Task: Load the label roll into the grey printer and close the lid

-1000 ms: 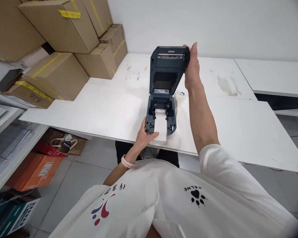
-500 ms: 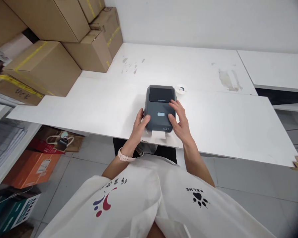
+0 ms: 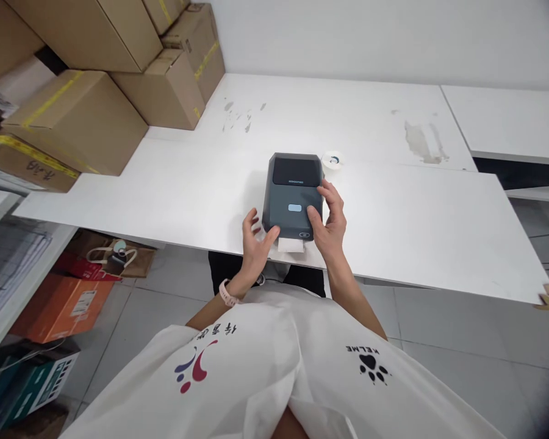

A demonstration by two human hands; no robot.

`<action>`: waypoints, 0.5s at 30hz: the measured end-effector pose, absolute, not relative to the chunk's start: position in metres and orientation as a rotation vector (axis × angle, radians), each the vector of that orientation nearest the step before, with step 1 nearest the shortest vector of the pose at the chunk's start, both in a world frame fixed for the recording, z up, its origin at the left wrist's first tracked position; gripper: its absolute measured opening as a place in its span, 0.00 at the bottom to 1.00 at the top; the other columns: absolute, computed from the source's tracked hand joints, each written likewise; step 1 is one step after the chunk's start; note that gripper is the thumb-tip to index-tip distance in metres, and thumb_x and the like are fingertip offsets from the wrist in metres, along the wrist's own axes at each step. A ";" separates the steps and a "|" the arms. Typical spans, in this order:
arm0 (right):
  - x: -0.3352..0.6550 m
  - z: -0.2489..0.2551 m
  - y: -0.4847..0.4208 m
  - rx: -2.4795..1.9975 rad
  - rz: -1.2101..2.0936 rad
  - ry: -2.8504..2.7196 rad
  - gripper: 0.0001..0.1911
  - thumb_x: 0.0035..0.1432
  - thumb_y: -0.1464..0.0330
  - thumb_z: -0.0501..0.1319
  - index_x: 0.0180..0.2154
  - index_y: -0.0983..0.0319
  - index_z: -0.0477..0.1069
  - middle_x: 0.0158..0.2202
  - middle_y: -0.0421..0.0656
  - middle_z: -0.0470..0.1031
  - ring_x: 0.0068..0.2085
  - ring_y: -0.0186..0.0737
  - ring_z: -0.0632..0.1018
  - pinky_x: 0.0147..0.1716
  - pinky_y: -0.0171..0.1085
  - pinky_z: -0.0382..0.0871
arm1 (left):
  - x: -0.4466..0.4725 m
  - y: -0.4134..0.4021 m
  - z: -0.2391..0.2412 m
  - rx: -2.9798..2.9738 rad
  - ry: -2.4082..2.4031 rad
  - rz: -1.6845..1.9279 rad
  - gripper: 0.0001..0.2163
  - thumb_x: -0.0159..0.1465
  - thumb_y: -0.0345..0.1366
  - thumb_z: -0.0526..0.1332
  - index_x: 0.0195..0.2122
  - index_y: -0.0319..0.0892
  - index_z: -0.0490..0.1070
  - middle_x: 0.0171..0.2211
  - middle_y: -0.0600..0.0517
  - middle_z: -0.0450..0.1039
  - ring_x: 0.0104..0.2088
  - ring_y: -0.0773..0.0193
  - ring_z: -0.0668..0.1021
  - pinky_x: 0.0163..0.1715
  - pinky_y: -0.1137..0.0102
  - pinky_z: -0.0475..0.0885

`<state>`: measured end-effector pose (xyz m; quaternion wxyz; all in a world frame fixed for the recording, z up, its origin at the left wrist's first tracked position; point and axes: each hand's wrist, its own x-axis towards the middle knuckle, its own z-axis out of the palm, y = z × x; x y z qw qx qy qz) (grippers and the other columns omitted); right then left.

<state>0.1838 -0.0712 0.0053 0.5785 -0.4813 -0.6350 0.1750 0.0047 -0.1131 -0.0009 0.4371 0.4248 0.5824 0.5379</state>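
Observation:
A dark grey label printer point(image 3: 288, 196) sits on the white table close to its front edge. A strip of white label paper point(image 3: 291, 245) sticks out of its front. My right hand point(image 3: 330, 225) grips the printer's right side, thumb on the top and fingers along the edge. At the front left corner, my left hand point(image 3: 256, 247) has its thumb at the printer while its other fingers are spread and stand away from the side. Just behind the printer's right side lies a white roll of labels point(image 3: 332, 161).
Cardboard boxes point(image 3: 80, 122) are stacked at the back left of the white table point(image 3: 393, 225). A wall runs behind it. Below on the left are an orange box point(image 3: 57, 308) and a shelf with papers point(image 3: 16, 262).
My left hand has shifted down toward the front left corner and its fingers have spread away from the printer. The right fingers have moved from the top onto the right side.

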 end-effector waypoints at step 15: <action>0.189 0.008 -0.078 -1.258 0.206 -1.819 0.24 0.71 0.49 0.49 0.49 0.52 0.78 0.64 0.45 0.74 0.71 0.55 0.64 0.68 0.60 0.58 | 0.010 -0.131 0.020 0.875 1.078 0.780 0.20 0.58 0.54 0.68 0.23 0.41 0.73 0.18 0.57 0.68 0.18 0.74 0.65 0.20 0.72 0.56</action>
